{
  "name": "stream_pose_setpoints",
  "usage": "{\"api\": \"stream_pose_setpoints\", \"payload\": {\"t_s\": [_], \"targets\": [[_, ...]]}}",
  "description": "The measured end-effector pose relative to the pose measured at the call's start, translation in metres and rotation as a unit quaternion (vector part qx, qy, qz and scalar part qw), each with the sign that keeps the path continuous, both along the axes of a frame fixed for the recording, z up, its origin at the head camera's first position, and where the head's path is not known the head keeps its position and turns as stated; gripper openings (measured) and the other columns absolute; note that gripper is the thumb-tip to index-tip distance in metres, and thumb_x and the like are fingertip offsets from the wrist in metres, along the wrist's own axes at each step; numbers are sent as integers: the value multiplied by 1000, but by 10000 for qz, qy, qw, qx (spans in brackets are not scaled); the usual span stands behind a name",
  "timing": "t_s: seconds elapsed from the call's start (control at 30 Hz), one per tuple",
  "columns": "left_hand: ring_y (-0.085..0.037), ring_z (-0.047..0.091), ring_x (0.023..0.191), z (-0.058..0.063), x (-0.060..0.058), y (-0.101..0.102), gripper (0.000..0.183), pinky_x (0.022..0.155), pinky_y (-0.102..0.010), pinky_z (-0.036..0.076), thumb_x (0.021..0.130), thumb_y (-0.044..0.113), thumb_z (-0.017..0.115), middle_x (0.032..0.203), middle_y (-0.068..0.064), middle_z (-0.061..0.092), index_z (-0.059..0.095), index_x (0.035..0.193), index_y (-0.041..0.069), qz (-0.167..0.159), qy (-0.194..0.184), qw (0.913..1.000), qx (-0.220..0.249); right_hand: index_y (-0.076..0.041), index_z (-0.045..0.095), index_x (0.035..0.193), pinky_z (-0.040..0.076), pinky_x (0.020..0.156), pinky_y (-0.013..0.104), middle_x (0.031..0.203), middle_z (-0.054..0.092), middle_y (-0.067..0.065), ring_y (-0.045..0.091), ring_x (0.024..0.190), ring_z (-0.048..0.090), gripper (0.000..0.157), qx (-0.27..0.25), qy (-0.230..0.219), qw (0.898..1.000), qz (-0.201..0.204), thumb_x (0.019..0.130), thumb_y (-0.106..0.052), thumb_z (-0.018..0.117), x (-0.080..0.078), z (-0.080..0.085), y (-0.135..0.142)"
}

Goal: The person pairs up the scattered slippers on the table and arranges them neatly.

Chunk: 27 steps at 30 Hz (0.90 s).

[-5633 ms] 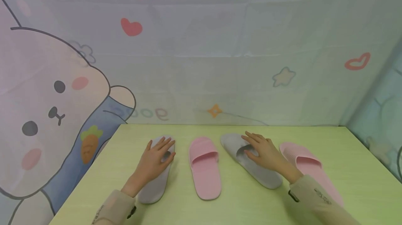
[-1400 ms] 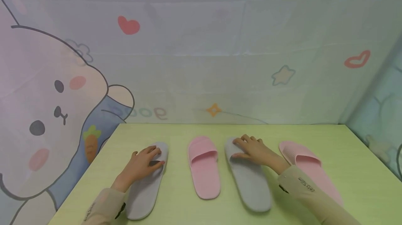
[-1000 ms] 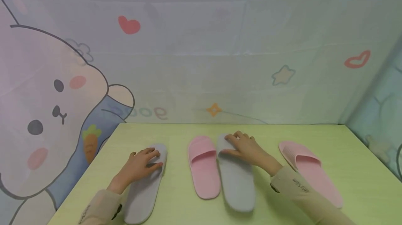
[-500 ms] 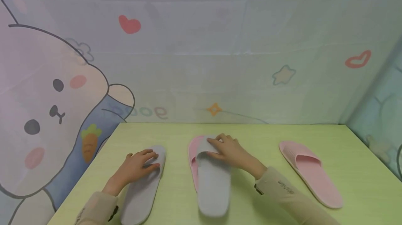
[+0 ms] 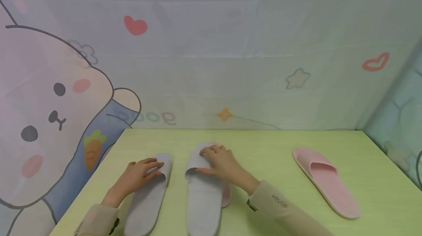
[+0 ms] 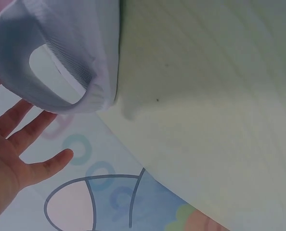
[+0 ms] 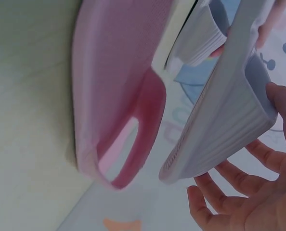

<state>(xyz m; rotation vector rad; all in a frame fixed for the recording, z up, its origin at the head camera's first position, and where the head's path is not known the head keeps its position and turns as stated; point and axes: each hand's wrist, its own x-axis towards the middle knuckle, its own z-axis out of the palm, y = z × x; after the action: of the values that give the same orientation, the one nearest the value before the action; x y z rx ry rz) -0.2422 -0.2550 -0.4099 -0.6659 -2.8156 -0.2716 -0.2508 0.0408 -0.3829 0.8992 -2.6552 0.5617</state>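
My left hand (image 5: 136, 176) pinches the strap of a grey slipper (image 5: 142, 206) at the left of the table, thumb at its opening and fingers on the upper. A matching grey slipper (image 5: 204, 203) hangs from my right hand (image 5: 227, 168), thumb inside the strap opening and fingers against the outside. That second slipper is raised off the table and tilted in the right wrist view, toe pointing to the back wall. A pink slipper (image 5: 226, 196) lies beneath it, mostly covered in the head view. The right wrist view shows this pink slipper (image 7: 111, 72) apart from the grey one.
Another pink slipper (image 5: 329, 188) lies angled at the right side of the table (image 5: 270, 148). Behind the table's back edge hangs a printed cloth (image 5: 204, 82) with a cartoon animal (image 5: 66, 118) on the left.
Both hands, first spread over the grey slippers, now grip them. My right hand has carried its slipper left, across the pink one; my left hand's slipper has shifted slightly left and nearer.
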Motion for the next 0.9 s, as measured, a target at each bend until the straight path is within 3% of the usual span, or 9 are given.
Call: {"api": "stream_pose_setpoints", "payload": {"t_s": [0.53,0.9], "targets": [[-27,59,104,1,6,-9,34,76,-55,39,83,31,59,119,-11,59,61,115,21,99,-95,9998,137,-22,57,111,39,68,30,115,57,5,24,96,51,46,273,-603,9978,-57,75,-48,65,8,-12,-45],[-28,59,104,4,12,-6,35,74,-54,39,83,31,59,121,-11,58,60,117,22,92,-155,9998,114,-23,57,113,38,65,29,115,57,3,20,92,50,48,398,-375,9984,-146,76,-53,60,8,-22,-55]]}}
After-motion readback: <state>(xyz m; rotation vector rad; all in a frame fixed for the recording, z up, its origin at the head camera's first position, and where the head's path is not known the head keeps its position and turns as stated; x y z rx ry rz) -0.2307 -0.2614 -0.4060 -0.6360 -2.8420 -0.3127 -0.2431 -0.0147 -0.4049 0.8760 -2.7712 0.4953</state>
